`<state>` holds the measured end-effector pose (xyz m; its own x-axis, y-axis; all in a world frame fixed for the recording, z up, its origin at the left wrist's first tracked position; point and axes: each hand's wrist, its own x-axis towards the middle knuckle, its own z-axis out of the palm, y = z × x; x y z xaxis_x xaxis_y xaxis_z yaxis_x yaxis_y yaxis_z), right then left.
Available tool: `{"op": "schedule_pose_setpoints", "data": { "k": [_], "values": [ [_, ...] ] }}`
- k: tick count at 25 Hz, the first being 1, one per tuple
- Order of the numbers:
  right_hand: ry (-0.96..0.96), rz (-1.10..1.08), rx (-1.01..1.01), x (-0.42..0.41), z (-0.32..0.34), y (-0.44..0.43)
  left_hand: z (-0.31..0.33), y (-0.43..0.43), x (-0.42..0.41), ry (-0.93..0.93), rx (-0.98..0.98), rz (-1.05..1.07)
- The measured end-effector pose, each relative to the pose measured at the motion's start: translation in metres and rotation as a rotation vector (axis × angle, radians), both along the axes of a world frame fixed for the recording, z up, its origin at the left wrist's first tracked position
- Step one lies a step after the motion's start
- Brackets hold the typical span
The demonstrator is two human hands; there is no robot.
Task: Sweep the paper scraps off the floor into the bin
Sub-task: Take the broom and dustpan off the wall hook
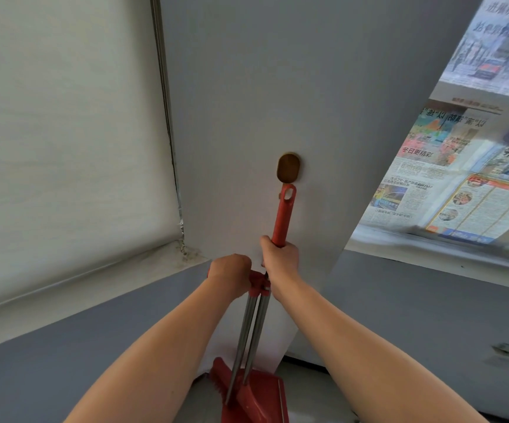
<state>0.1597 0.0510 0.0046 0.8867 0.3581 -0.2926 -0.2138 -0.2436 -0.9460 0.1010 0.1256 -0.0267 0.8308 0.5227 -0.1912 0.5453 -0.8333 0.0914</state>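
while the right hand (280, 257) grips the red broom handle (284, 213) just under the brown wall hook (288, 167), the left hand (231, 274) clenches the red dustpan handle clip (258, 283). we judge the step is unhooking: keep both metal poles (250, 334) together and clear of the white wall (277, 87). the red dustpan (256, 398) hangs at the bottom edge, partly cut off. no paper scraps or bin are in view.
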Motion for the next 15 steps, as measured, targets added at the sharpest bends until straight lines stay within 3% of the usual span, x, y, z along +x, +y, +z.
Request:
{"op": "schedule_pose_setpoints", "data": {
  "k": [5, 7, 11, 15],
  "values": [
    [0.011, -0.014, 0.001, -0.009, -0.004, -0.041, 0.009, -0.028, -0.007, 0.105, -0.058, -0.126],
    [0.022, -0.012, 0.01, -0.011, -0.006, -0.063, 0.011, -0.05, -0.009, 0.19, -0.206, -0.103],
    [0.011, 0.018, 0.089, -0.004, 0.001, -0.107, 0.018, -0.1, -0.012, 0.217, -0.743, 0.065],
    [-0.035, -0.013, 0.125, -0.002, 0.006, -0.16, 0.009, -0.17, -0.01, 0.11, -0.792, 0.217]
  ]
}}
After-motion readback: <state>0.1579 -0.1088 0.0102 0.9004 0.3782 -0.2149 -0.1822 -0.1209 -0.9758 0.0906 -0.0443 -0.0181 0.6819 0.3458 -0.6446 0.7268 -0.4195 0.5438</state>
